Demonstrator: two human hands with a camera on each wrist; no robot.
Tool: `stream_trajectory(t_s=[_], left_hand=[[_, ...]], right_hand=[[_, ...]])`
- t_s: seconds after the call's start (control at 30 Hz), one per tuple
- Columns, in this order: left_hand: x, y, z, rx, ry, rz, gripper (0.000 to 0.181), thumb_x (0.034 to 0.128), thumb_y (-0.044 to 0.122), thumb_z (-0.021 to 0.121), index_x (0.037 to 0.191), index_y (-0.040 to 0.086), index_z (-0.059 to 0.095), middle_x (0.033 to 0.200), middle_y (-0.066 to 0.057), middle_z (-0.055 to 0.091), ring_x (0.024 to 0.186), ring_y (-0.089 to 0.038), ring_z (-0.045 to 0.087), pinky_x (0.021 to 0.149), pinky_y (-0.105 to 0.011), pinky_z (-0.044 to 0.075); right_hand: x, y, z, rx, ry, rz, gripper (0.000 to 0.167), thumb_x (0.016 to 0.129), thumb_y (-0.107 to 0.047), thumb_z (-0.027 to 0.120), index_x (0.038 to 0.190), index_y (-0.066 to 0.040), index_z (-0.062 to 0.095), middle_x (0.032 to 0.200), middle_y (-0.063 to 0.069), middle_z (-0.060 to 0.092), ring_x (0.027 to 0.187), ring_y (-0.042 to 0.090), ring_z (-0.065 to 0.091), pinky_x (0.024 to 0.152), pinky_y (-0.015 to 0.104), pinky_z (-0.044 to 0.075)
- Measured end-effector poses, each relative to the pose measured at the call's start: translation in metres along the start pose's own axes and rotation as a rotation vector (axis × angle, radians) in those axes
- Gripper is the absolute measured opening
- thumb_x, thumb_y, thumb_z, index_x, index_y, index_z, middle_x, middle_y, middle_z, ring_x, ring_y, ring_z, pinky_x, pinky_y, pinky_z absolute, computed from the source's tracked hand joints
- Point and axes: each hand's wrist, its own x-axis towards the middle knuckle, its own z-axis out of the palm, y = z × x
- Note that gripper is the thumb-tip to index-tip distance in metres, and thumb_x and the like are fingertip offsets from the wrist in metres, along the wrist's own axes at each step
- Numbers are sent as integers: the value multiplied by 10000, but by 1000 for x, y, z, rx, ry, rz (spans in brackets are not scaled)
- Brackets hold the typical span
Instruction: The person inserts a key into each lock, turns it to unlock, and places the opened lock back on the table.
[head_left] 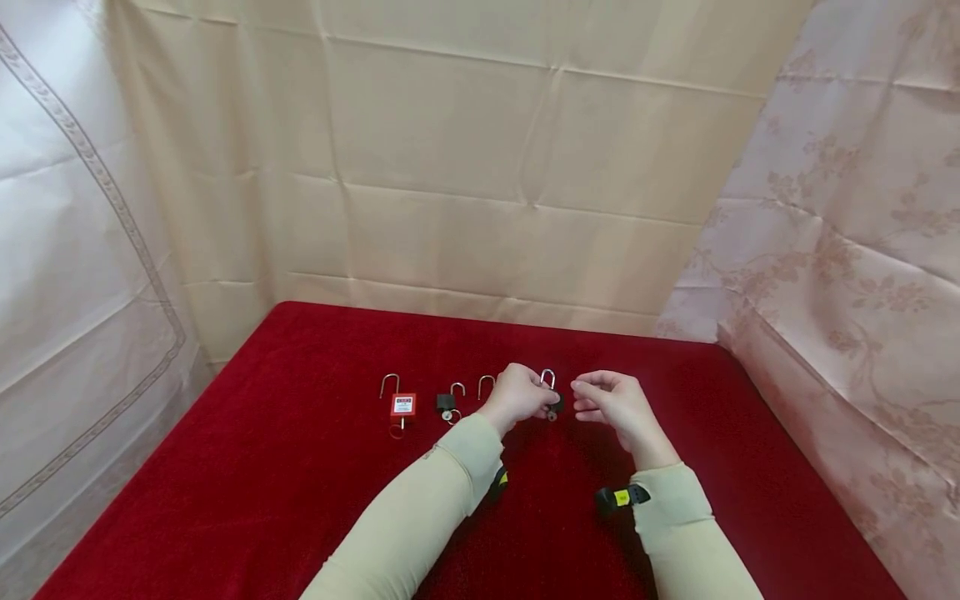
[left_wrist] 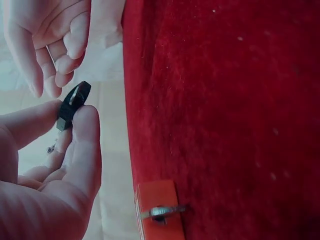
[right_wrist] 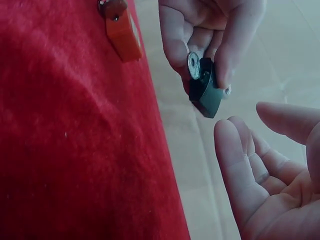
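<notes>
My left hand (head_left: 517, 395) pinches a small black padlock (head_left: 556, 403) between thumb and fingers, above the red cloth. Its silver shackle (head_left: 547, 378) points up in the head view, and a key (right_wrist: 193, 65) sits in its keyhole in the right wrist view. Just right of the padlock is my right hand (head_left: 615, 404), fingers loosely bent, holding nothing and apart from the lock. A third padlock's raised shackle (head_left: 486, 385) shows beside my left hand, which hides its body in the head view.
On the red-covered table (head_left: 300, 500), to the left, lie a red padlock (head_left: 403, 406) and another black padlock (head_left: 446, 403), both with raised shackles and keys inserted. An orange-red padlock body (left_wrist: 161, 210) shows below in the left wrist view. A beige curtain (head_left: 465, 167) hangs behind.
</notes>
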Motion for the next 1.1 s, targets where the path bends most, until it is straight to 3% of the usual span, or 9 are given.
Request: stream_trajectory(t_s=[0.2,0.5,0.77,1.1], left_hand=[[9,-2,7,95,39,-74,154,880,44,775,737,8,730,663,-95,705,600,-180,709,637,-333,612],[13,-4,15,219,53,-115,200,879,62,754,703,61,661,644,-110,695,603,-197,719,601,-316,594],[10,-1,23,286,98,-112,271,882,54,692,617,77,636,534,-56,630,549,-205,685,487,-271,521],[10,-11,25,325,128,-118,382,907,67,660,543,102,552,509,-49,611,523,-209,659,419,-261,443]], right_hand=[[2,7,-3,-28,-14,49,373,988,-128,684,1249,122,595,1083,299,654,802,280,707,720,366,625],[4,12,-1,-81,-26,95,341,985,-115,679,1219,125,617,1049,293,665,792,275,697,705,369,625],[8,16,-1,-98,-34,104,324,988,-106,663,1201,135,625,1047,284,674,750,225,689,701,369,626],[9,19,-1,-98,-46,116,332,992,-118,666,1213,127,624,1065,285,673,757,229,697,716,373,625]])
